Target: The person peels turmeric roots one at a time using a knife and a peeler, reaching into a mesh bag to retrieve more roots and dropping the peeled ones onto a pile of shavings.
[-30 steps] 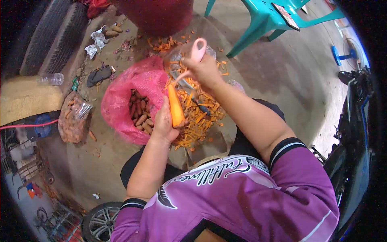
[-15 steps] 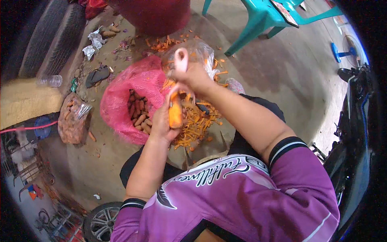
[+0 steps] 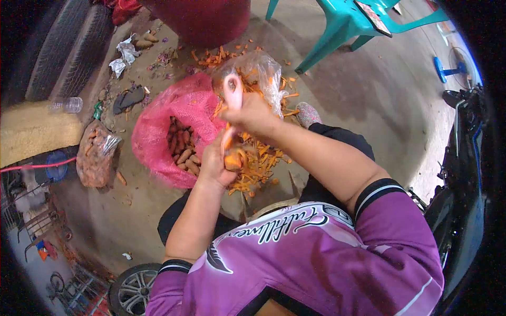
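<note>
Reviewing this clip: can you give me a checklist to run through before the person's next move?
1. Left hand gripping the carrot: ok.
2. Right hand holding the peeler: ok.
3. Left fingers clear of the blade: cannot tell; blurred, and they overlap the peeler in this view.
4. Sack mouth open, roots visible: ok.
5. Peelings in one contained pile: not ok; they lie scattered on the floor.
</note>
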Demonstrator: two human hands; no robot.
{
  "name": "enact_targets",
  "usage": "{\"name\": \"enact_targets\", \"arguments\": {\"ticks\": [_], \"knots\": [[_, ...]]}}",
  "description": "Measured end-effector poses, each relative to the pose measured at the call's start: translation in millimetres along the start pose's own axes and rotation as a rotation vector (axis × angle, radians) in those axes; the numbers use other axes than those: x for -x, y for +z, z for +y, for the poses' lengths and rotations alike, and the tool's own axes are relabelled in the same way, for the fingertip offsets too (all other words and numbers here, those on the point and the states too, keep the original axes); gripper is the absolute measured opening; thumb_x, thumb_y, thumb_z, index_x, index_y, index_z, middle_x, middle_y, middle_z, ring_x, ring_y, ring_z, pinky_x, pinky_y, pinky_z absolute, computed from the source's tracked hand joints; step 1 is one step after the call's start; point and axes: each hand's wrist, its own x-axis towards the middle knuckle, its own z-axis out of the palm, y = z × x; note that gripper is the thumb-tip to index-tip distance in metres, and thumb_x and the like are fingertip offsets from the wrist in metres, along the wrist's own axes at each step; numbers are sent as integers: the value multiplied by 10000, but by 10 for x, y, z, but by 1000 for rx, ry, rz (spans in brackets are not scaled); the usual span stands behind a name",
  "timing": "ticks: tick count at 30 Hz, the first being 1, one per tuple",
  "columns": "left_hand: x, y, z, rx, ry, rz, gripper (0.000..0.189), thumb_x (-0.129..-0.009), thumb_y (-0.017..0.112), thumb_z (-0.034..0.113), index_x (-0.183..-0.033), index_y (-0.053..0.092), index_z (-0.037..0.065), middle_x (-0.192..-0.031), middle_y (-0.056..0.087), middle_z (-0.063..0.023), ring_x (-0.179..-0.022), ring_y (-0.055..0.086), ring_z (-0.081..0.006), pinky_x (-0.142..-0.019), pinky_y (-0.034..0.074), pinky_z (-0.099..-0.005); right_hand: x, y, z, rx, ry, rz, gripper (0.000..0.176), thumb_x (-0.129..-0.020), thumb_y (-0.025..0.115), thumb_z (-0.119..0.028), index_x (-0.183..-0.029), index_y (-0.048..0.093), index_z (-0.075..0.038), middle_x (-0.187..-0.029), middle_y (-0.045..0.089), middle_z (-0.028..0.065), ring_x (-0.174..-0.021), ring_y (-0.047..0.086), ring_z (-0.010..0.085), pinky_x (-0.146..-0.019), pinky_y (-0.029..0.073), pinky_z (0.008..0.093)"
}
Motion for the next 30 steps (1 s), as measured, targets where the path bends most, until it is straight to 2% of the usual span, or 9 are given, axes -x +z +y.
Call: {"name": "enact_targets", "arguments": {"ticks": [2, 6, 7, 13, 16, 18, 20, 27, 30], "knots": [[46, -6, -16, -15, -60, -87, 299, -846, 430, 366, -970, 500, 103, -763, 512, -33, -614, 500, -160, -503, 427, -284, -297, -183, 78, 174, -123, 307, 204, -644, 628, -148, -739, 535, 7, -664, 529, 36, -561, 499, 111, -489, 415, 258], [25, -4, -13, 100, -109, -189, 295, -855, 408, 353, -975, 493, 98, -724, 485, -28, -607, 490, -171, -479, 409, -277, -468, -410, 99, -303, -156, 431, 227, -652, 636, -142, -791, 537, 7, -693, 535, 40, -575, 513, 112, -489, 426, 251], [7, -20, 8, 115, -94, -163, 293, -856, 405, 350, -979, 492, 99, -725, 487, -31, -601, 486, -173, -472, 408, -276, -481, -385, 77, -425, -168, 433, 231, -653, 644, -148, -790, 540, 6, -684, 535, 37, -573, 514, 111, -485, 428, 250], [-11, 44, 60, 38, 0, 73, 293, -857, 398, 338, -994, 488, 96, -722, 503, -48, -568, 468, -172, -437, 398, -269, -28, 23, 48, -121, -15, -175, 212, -654, 664, -165, -748, 547, -14, -690, 527, 32, -557, 492, 97, -488, 408, 240], [50, -40, 36, 61, -108, -68, 285, -855, 405, 332, -981, 489, 90, -721, 508, -50, -564, 467, -163, -430, 395, -267, -240, -105, 85, -32, 6, 94, 207, -653, 657, -150, -764, 550, -12, -677, 527, 24, -554, 493, 99, -484, 409, 239], [44, -55, 0, 105, -182, -221, 278, -853, 411, 330, -974, 487, 91, -723, 509, -50, -571, 473, -157, -433, 396, -266, -437, -312, 98, -85, -172, 311, 183, -670, 640, -132, -758, 528, -16, -692, 529, 41, -566, 505, 109, -493, 421, 243], [15, -86, -2, 117, -204, -224, 288, -847, 420, 346, -981, 476, 97, -737, 507, -58, -573, 472, -159, -433, 396, -267, -505, -404, 148, -393, -173, 390, 171, -675, 642, -126, -716, 510, -26, -680, 523, 38, -557, 499, 109, -489, 421, 251], [36, -62, 53, 26, -65, -123, 319, -849, 414, 367, -1018, 470, 103, -745, 489, -46, -591, 467, -150, -455, 393, -261, -96, -39, 39, -232, -19, -22, 210, -661, 675, -154, -700, 536, -1, -635, 546, 47, -525, 497, 111, -467, 405, 261], [43, -64, 76, 17, -85, -190, 348, -854, 403, 385, -1044, 464, 101, -752, 482, -37, -601, 465, -146, -466, 404, -263, -307, -171, 69, -315, -71, 156, 202, -663, 679, -148, -701, 544, -2, -644, 555, 53, -541, 515, 120, -479, 416, 255]]}}
